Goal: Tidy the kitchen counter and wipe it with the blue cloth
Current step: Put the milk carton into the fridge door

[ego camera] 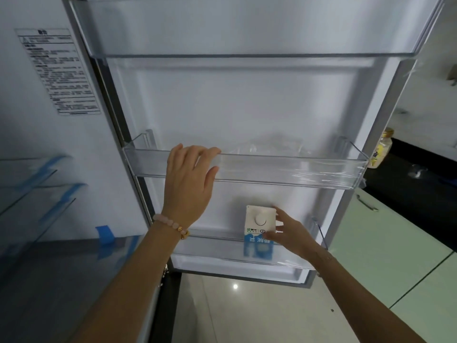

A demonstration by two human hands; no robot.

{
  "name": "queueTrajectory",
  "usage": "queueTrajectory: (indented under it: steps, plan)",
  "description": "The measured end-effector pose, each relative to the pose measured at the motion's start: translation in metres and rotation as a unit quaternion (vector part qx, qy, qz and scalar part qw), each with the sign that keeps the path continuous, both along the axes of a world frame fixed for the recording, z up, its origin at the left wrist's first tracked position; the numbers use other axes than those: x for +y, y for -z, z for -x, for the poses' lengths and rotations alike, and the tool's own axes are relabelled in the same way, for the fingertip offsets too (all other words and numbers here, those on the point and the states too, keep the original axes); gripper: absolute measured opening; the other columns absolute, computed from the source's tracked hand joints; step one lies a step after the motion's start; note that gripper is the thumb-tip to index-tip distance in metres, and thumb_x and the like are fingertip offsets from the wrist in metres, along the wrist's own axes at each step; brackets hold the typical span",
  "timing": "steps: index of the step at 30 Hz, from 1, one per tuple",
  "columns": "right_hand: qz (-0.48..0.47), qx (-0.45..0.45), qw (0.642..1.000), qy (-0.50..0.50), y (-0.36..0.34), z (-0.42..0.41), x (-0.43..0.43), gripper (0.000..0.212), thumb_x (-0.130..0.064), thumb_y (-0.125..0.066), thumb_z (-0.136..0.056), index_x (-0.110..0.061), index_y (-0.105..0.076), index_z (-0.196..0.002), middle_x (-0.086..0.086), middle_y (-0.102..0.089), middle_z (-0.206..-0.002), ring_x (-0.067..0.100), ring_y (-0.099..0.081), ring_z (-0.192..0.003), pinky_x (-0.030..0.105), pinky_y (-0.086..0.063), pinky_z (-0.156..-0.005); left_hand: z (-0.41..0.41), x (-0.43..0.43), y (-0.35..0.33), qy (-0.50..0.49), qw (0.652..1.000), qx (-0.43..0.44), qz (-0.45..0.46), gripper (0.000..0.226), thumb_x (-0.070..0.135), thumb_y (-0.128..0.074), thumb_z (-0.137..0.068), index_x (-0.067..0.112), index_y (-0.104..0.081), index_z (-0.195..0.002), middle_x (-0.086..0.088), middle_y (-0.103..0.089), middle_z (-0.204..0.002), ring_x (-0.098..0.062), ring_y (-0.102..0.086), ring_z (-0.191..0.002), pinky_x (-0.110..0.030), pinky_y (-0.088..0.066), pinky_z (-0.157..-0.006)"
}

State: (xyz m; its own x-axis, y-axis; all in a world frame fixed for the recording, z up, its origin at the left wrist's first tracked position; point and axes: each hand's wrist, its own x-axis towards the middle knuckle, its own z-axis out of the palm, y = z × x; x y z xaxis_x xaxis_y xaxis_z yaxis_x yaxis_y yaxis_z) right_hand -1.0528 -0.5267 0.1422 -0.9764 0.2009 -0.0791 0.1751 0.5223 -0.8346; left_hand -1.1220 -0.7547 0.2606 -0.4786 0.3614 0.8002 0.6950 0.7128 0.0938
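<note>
Both hands at fridge door (247, 100), left hand (189, 184) relaxed over middle rim (284, 160), right hand (293, 237) apparently gripping carton (259, 219) below

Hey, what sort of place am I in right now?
Most likely a home kitchen. An open fridge door has a milk carton standing in its lower door shelf, and to the right there is a dark counter with a yellow-lidded jar above pale green cabinets.
</note>
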Motion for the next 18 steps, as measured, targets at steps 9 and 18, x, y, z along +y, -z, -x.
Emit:
queueTrajectory:
  steps: [9,18]
  plan:
    - [0.002,0.043,0.998,0.036,-0.047,-0.063,0.031,0.039,-0.023,-0.066,-0.083,-0.029,-0.054,-0.119,-0.009,-0.060,-0.118,0.011,-0.059,-0.104,0.017,-0.048,-0.080,-0.005,0.002,-0.001,-0.005,1.000,-0.004,0.003,0.032,0.024,-0.040,-0.091,0.013,-0.055,-0.116,-0.010,-0.061,-0.103,-0.029,-0.053,-0.100,-0.042,-0.023,-0.110]
    - [0.161,0.226,0.929,0.245,-0.088,-0.097,0.130,0.020,-0.015,-0.050,-0.092,-0.017,-0.058,-0.110,0.011,-0.062,-0.112,0.025,-0.058,-0.104,0.042,-0.048,-0.094,-0.008,0.010,0.000,-0.021,0.999,-0.014,-0.041,0.032,0.025,-0.039,-0.090,0.008,-0.060,-0.107,-0.012,-0.063,-0.098,-0.032,-0.056,-0.097,-0.046,-0.024,-0.111]
